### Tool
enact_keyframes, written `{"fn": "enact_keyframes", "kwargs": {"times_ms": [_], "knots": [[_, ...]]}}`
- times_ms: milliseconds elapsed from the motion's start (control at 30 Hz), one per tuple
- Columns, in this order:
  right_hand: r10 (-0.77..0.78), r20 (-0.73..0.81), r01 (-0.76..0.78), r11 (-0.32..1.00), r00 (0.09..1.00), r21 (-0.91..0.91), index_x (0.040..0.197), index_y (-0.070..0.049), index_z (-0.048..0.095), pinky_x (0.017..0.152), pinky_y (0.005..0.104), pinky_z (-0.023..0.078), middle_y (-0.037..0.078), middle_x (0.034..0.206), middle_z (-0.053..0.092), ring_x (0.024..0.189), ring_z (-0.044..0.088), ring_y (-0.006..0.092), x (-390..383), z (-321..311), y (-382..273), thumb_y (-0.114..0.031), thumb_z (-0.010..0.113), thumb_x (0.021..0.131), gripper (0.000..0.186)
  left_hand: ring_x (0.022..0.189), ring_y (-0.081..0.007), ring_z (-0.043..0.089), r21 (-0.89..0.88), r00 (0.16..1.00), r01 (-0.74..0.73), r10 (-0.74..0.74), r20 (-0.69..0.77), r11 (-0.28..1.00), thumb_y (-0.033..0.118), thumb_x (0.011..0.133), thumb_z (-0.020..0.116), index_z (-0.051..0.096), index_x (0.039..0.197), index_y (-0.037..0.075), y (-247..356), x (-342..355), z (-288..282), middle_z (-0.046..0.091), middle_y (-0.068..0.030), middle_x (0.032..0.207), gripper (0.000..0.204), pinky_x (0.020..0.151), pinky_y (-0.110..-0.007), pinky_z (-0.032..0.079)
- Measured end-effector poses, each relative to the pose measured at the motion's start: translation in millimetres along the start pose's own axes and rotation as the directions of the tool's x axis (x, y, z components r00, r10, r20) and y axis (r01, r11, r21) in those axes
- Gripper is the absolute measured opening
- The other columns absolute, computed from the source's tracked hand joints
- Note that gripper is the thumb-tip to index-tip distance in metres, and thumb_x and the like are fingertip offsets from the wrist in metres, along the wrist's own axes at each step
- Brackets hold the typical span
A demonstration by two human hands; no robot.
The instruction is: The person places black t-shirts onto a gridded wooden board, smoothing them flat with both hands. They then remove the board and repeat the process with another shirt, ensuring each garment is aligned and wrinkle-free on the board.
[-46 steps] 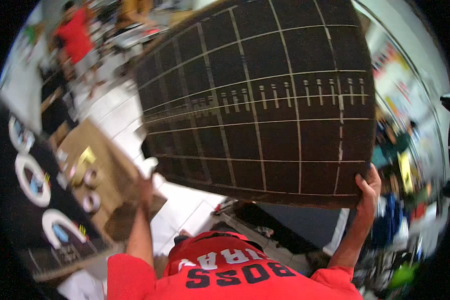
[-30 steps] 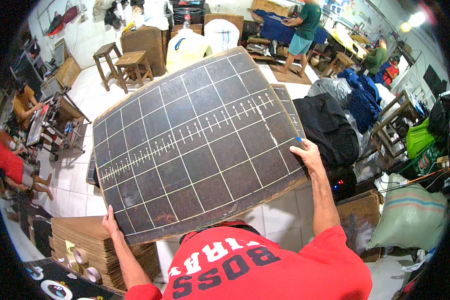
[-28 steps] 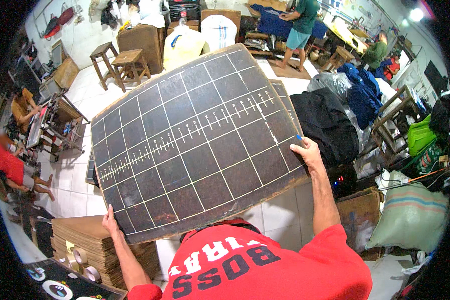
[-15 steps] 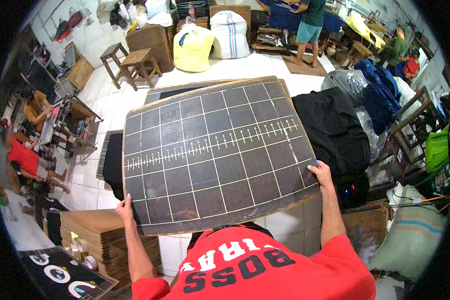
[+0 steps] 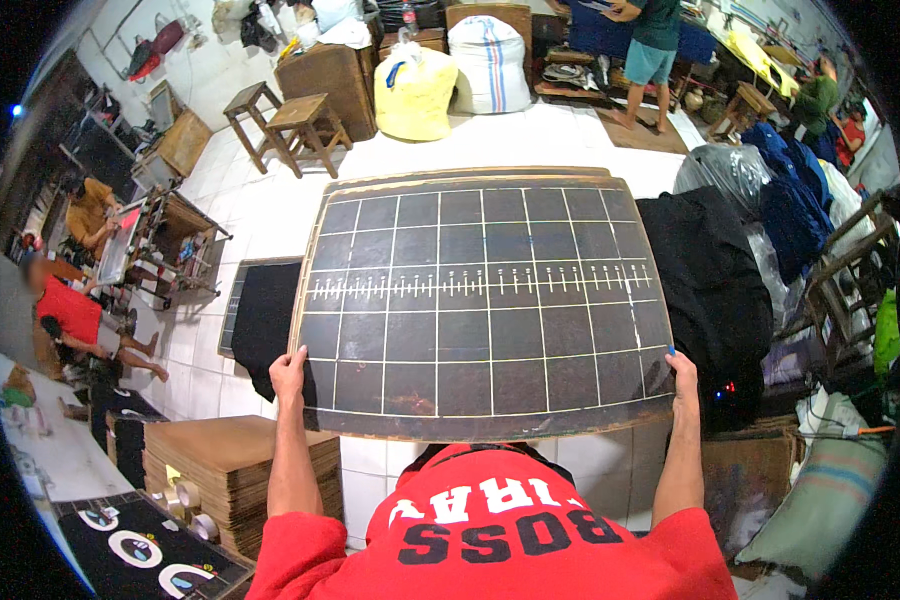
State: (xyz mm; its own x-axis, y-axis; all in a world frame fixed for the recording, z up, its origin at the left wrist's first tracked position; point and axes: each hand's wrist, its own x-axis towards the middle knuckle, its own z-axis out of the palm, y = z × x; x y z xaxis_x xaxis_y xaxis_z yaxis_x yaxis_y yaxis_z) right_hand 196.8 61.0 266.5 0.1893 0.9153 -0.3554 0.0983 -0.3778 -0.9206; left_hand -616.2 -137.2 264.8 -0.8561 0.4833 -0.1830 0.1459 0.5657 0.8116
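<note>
A large dark board (image 5: 515, 330) with a pale painted grid and a row of ruler-like marks lies level in front of me. My left hand (image 5: 288, 374) is closed on its near left edge. At the near right edge my right hand (image 5: 683, 374) grips the same board, beside a small blue spot. Edges of similar boards (image 5: 470, 175) show under its far side, nearly lined up with it. Black cloth (image 5: 263, 325) hangs out at the left, and a bigger heap of black cloth (image 5: 710, 285) sits to the right. My fingers under the board are hidden.
Stacked brown boards (image 5: 205, 445) with tape rolls (image 5: 192, 500) beside them stand at the near left. A green-grey sack (image 5: 830, 495) is at the near right. Wooden stools (image 5: 310, 122) and a yellow bag (image 5: 413, 100) stand beyond. Other people work left and far right.
The board has turned from a slant to square and come down level over the boards beneath. Both hands have kept their hold. The view has shifted a little.
</note>
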Motion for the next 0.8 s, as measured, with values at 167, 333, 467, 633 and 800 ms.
{"fn": "enact_keyframes", "kwargs": {"times_ms": [167,333,467,633,800], "knots": [[-0.067,-0.014,0.067,0.998,0.998,-0.001,0.143,0.002,0.065,0.105,0.0323,0.047,0.006,0.128,0.073,0.115,0.066,0.0172,-15,8,-4,-0.005,0.065,0.096,0.047,0.078,-0.0225,0.074,0.126,0.977,-0.181,0.193,-0.093,0.975,0.036,0.089,0.085,0.077,0.115,0.0,-5,-1,2,0.078,-0.0117,0.088,0.046,0.077,-0.038,0.057],[-0.063,0.005,0.063,0.989,0.998,-0.131,0.153,0.002,0.056,0.107,0.0309,0.046,0.01,0.14,0.069,0.123,0.064,0.0176,-35,17,-9,-0.001,0.064,0.097,0.057,0.102,-0.0312,0.072,0.42,0.92,-0.28,0.366,-0.138,0.863,0.032,0.091,0.081,0.078,0.12,0.007,-6,-18,4,0.075,-0.0164,0.117,0.038,0.09,-0.041,0.056],[-0.097,-0.09,0.069,0.961,0.991,-0.267,0.157,0.001,0.05,0.109,0.0313,0.046,0.011,0.145,0.066,0.126,0.063,0.0183,-41,30,-8,0.001,0.065,0.096,0.062,0.095,-0.0306,0.078,0.179,0.956,-0.285,0.294,-0.026,0.942,0.03,0.096,0.075,0.074,0.128,0.005,0,-21,3,0.081,-0.0166,0.106,0.041,0.087,-0.04,0.058],[-0.168,-0.193,0.034,0.832,0.967,-0.554,0.162,-0.011,0.047,0.102,0.0334,0.05,0.015,0.14,0.07,0.118,0.068,0.0207,-53,38,-4,-0.01,0.065,0.099,0.067,0.103,-0.037,0.078,0.252,0.971,-0.209,0.231,-0.062,0.945,0.033,0.097,0.074,0.076,0.131,0.008,-1,-25,-11,0.079,-0.0203,0.113,0.043,0.09,-0.043,0.059],[-0.365,-0.318,-0.028,0.618,0.875,-0.786,0.16,-0.018,0.052,0.101,0.0437,0.052,0.019,0.139,0.07,0.121,0.07,0.038,-67,62,10,-0.031,0.06,0.105,0.057,0.108,-0.0411,0.075,0.29,0.961,-0.213,0.254,-0.111,0.933,0.034,0.102,0.068,0.072,0.137,0.007,-8,-41,-3,0.076,-0.0221,0.12,0.045,0.093,-0.046,0.057]]}}
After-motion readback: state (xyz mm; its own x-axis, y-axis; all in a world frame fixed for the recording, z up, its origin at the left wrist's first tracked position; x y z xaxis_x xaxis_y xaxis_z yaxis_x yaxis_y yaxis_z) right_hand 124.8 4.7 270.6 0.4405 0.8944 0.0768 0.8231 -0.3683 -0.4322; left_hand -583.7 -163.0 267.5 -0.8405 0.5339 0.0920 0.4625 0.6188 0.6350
